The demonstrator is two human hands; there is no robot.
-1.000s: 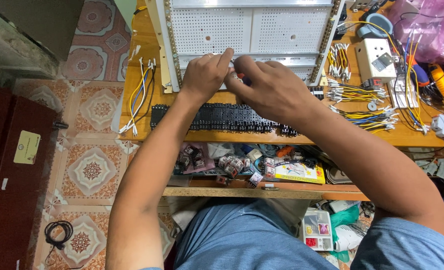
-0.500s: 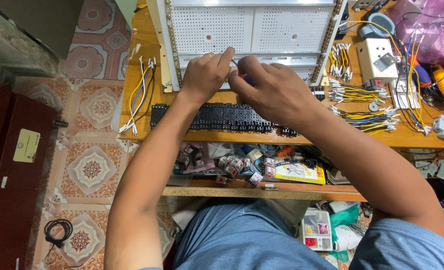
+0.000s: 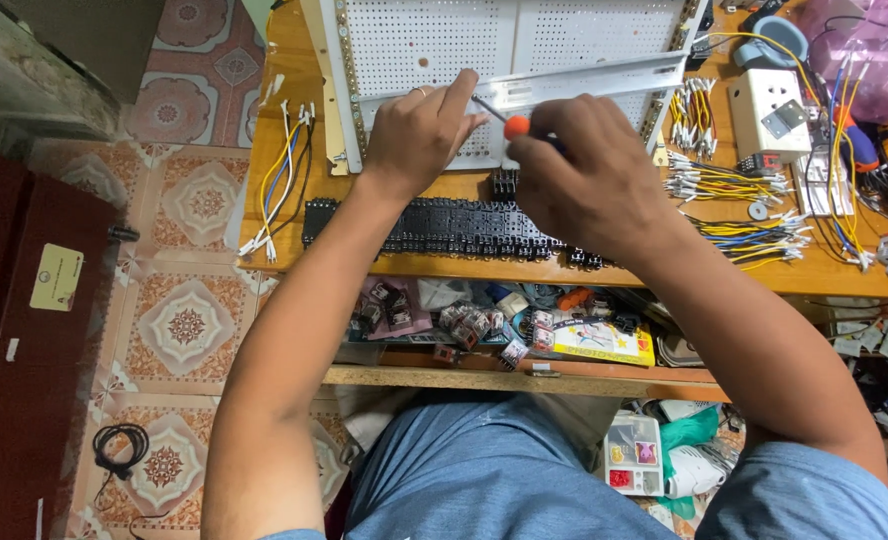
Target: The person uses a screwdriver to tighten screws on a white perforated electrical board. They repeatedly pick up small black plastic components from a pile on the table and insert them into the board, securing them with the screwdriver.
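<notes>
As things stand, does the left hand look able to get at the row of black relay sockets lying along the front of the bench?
Probably yes. The left hand rests on the white perforated panel, and the row of black relay sockets lies uncovered just below its wrist with nothing between. The right hand is holding a screwdriver.

two hands are at the bench, the left hand (image 3: 419,135) and the right hand (image 3: 589,180), with one screwdriver (image 3: 514,126), one white perforated panel (image 3: 444,40), one metal rail (image 3: 584,85), one long row of black relay sockets (image 3: 434,225) and one white switch box (image 3: 769,105).
</notes>
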